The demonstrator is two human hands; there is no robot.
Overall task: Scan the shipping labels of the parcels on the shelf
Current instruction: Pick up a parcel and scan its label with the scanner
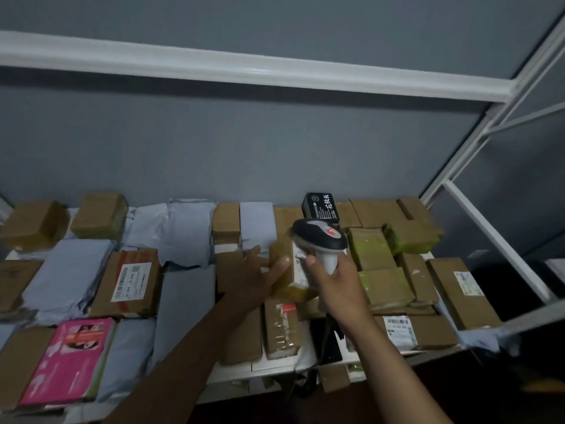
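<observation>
Holding the scanner (321, 240) in my right hand (336, 280), fingers wrapped round its pale handle, I aim its head down at a small brown box (293, 270) near the middle of the shelf (275, 367). My left hand (256, 276) steadies that box, fingers mostly straight and laid flat against its left side, thumb tip close to the white label on its face. The red light on top of the scanner glows, so I judge this parcel is the one being read right now.

There is only the head view, and from it I cannot tell which parcels are already scanned: nothing is set apart or marked. Labels face up on a brown box (131, 283) toward the left, on a flat box (403, 330) by the front edge at the right, and on a long box (461, 289) at the right end. Many grey mailing bags (189, 234) and other boxes show no label from here, and a pink package (72, 359) lies at the front left corner. I reckon most of the shelf is left to do, and several parcels will need turning.
</observation>
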